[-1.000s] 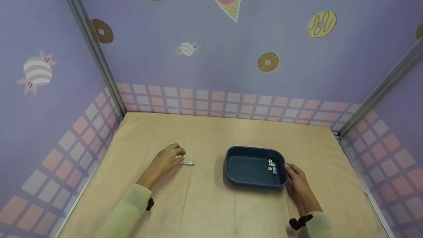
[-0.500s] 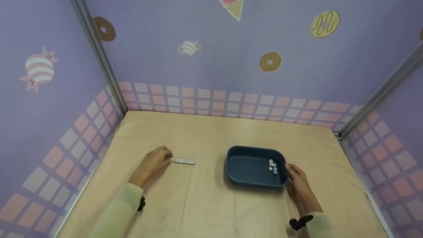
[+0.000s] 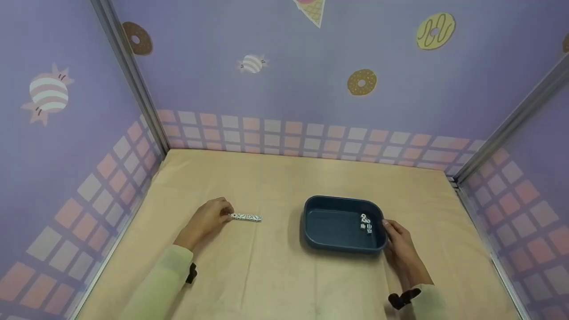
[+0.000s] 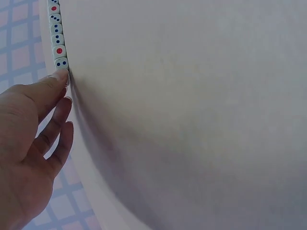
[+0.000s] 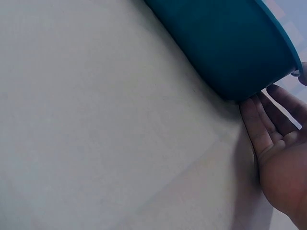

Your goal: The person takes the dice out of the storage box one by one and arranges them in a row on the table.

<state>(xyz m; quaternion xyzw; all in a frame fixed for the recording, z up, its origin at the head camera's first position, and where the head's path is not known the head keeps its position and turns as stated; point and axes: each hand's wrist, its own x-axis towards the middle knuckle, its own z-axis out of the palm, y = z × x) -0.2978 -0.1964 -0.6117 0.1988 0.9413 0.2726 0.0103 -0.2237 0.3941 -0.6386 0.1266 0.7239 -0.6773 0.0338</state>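
A straight row of white dice (image 3: 247, 217) lies on the cloth, left of the blue tray. At its left end my left hand (image 3: 208, 221) pinches a die between thumb and fingers, against the row. The left wrist view shows this end die (image 4: 66, 76) under the thumb, beside a die with blue dots (image 4: 61, 63). The blue tray (image 3: 340, 246) holds several loose dice (image 3: 363, 226) near its right side. My right hand (image 3: 403, 249) grips the tray's right end, thumb on the rim; in the right wrist view its fingers (image 5: 259, 122) are at the tray's underside (image 5: 225, 57).
A beige cloth (image 3: 275, 275) covers the table. Purple patterned panels (image 3: 284, 80) stand behind it and on both sides, with grey metal posts (image 3: 133, 80) at the back corners.
My left hand moved left off the row, then slightly back right with a die, closing the small gap at the row's left end. The right hand and tray have stayed put.
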